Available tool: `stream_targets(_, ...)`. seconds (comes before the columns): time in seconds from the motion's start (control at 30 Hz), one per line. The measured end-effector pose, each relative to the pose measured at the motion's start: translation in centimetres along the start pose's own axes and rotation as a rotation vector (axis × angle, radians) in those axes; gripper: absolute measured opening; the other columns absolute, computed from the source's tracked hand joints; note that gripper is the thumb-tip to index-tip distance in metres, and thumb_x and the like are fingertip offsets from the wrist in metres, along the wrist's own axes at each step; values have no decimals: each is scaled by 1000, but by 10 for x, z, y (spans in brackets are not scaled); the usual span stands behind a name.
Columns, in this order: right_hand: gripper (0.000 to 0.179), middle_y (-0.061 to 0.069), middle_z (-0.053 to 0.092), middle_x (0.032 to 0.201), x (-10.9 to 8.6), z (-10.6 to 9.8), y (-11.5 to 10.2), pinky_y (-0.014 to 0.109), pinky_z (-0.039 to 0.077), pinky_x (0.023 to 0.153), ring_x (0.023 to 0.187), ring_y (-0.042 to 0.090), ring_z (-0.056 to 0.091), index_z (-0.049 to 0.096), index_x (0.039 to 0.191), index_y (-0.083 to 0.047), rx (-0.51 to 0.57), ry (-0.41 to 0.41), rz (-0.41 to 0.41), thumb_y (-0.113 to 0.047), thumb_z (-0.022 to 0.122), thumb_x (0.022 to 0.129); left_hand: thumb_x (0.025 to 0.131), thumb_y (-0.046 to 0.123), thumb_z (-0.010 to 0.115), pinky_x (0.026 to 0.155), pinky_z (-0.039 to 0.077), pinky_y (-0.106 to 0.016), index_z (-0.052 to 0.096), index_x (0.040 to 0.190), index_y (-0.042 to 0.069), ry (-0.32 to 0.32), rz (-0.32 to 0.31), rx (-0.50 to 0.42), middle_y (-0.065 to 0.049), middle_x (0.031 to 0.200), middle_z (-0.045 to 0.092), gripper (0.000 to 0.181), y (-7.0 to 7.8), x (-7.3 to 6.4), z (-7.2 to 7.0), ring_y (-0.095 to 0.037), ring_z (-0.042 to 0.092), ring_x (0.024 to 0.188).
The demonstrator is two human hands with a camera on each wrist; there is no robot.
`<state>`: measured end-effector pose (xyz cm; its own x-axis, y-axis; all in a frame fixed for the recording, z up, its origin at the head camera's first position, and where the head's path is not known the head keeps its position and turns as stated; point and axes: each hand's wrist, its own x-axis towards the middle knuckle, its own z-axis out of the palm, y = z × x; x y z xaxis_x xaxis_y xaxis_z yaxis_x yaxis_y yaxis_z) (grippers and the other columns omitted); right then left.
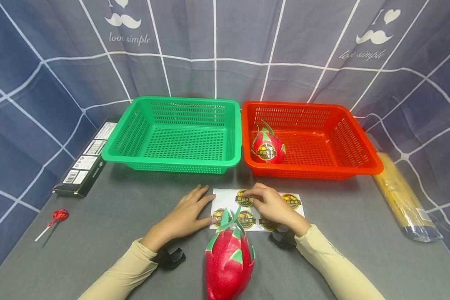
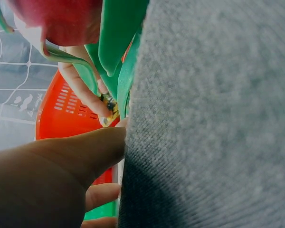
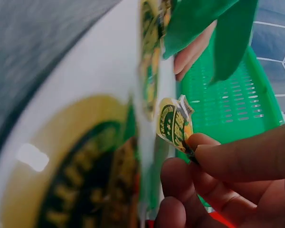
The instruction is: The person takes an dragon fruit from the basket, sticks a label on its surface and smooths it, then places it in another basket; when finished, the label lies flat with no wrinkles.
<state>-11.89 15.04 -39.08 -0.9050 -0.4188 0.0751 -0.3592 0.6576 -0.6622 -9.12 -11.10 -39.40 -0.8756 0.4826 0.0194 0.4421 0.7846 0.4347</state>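
A white sheet of round gold-and-black stickers (image 1: pixel 223 199) lies on the grey cloth. My right hand (image 1: pixel 271 204) pinches one sticker (image 3: pixel 173 122) at its edge between thumb and index finger. In the right wrist view that sticker stands curled up from the sheet. My left hand (image 1: pixel 187 213) is spread flat, its fingertips and thumb at the sheet's left edge. A red dragon fruit (image 1: pixel 228 260) with green leaf tips lies in front, between my forearms, its leaves overlapping the sheet in the head view.
Behind the sheet stand a green basket (image 1: pixel 172 163) and a red basket (image 1: pixel 315 170). A stickered dragon fruit (image 1: pixel 267 143) sits in the red one. At left are a black-and-white box (image 1: pixel 84 162) and a lollipop (image 1: pixel 61 214); at right, a yellow bagged pack (image 1: pixel 405 196).
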Motion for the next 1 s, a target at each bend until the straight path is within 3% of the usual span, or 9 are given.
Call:
stream_targets(0.5,27,-5,60,90,-15,-20,-27,23,43,69,77,8,50,67,104,-17,112,10,-36,-3,58,83,80,46,62,105,26,-55,44,134,13,-9,23,4,-16,145,32,65,0,1,1,-36,23,136)
stream_targets(0.8,29,-9,59,88,-34,-31,-54,21,44,64,73,4,51,66,105,-22,135,46,-120,-5,61,81,83,42,61,103,26,-58,47,131,16,-30,-55,-138,-15,143,34,57,8,-2,-10,-37,23,136)
stream_targets(1.0,30,-8,61,87,-46,-31,-63,21,47,69,77,3,54,67,104,-19,202,49,-175,-3,64,79,85,44,56,101,33,-54,47,131,17,-11,-120,-270,-9,137,43,54,17,-6,-26,-28,36,129)
